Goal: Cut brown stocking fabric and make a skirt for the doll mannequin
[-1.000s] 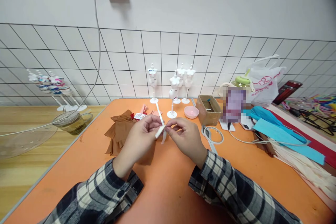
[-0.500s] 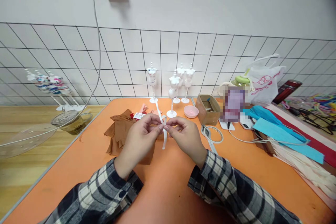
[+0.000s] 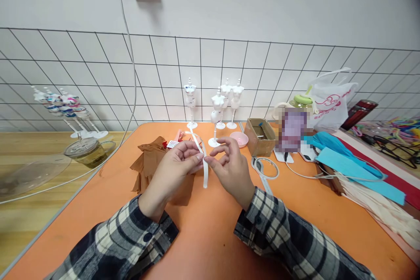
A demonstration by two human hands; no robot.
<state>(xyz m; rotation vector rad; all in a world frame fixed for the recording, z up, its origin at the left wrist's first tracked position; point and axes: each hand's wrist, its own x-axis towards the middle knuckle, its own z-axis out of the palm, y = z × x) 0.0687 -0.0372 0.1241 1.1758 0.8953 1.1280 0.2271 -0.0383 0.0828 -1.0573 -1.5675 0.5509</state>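
My left hand (image 3: 173, 170) pinches a narrow white ribbon (image 3: 204, 170) between thumb and forefinger, above the orange table (image 3: 210, 236). One end of the ribbon hangs down towards the table, the other curves up and back. My right hand (image 3: 231, 170) is close beside it on the right, its thumb and lower fingers at the ribbon and its forefinger lifted. A piece of brown fabric (image 3: 149, 164) lies just behind and under my left hand. Both arms wear plaid sleeves.
Three small white mannequin stands (image 3: 219, 109) line the back edge, beside a pink dish (image 3: 239, 139) and a cardboard box (image 3: 260, 137). White-handled scissors (image 3: 264, 169) lie right of my hands. Blue and cream fabric (image 3: 354, 166) lies far right. A glass cup (image 3: 88, 151) sits left.
My right forefinger has lifted off the ribbon and the hand has opened a little. The ribbon's hanging end now drops straighter. The cable at the left has swung right.
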